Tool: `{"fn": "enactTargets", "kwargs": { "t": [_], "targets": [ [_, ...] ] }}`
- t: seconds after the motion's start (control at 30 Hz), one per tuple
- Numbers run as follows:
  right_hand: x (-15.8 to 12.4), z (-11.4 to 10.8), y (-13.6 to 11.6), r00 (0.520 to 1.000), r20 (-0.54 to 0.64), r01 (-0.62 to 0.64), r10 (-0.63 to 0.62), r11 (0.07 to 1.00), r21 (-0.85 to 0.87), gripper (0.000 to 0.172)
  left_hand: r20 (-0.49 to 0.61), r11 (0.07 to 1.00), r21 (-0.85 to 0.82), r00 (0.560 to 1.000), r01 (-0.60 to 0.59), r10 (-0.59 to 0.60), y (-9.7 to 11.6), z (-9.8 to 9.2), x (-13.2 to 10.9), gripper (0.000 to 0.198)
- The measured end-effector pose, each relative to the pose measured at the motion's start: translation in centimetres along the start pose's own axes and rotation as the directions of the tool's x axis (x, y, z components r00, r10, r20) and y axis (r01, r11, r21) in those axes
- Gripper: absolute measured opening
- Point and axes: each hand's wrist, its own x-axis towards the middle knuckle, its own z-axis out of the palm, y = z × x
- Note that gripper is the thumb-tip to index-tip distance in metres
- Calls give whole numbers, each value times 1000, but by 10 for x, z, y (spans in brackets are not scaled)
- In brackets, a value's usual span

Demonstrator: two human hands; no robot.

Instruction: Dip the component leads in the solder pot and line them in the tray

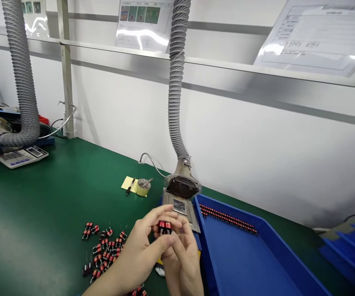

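Both hands meet at 6 o'clock in the view. Left hand (pixel 140 250) and right hand (pixel 182 257) pinch a small pair of red coil parts (pixel 164 226) between closed fingertips, held above the green bench (pixel 42 213).

At 9 o'clock of the hands: loose pile of red coils (pixel 103 250) on the mat. At 12 o'clock, just behind the held parts: metal fixture (pixel 181 209) under a fume hood (pixel 182 187) on a ribbed hose (pixel 176 82). At 3 o'clock: blue tray (pixel 257 263), with a row of red coils (pixel 227 218) along its far wall. At 11 o'clock: tape roll (pixel 142 187) on a yellow note (pixel 128 183). Far at 10 o'clock: calculator (pixel 21 156).
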Motion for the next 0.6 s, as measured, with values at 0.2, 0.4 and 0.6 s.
{"fn": "enactTargets", "kwargs": {
  "t": [0.2, 0.4, 0.6],
  "targets": [
    [-1, -29, -20, 981, 179, 122, -69, 946, -300, 30, 256, 948, -212, 950, 238, -181, 4, -5, 0, 71],
    [-3, -19, -28, 973, 205, 168, -105, 933, -319, 27, 307, 958, -111, 926, 266, -221, 4, -6, -4, 67],
    [-1, -21, -43, 984, -10, 173, -180, 955, -241, 24, 303, 967, 2, 922, 254, -243, 10, -7, -4, 64]
  ]
}}
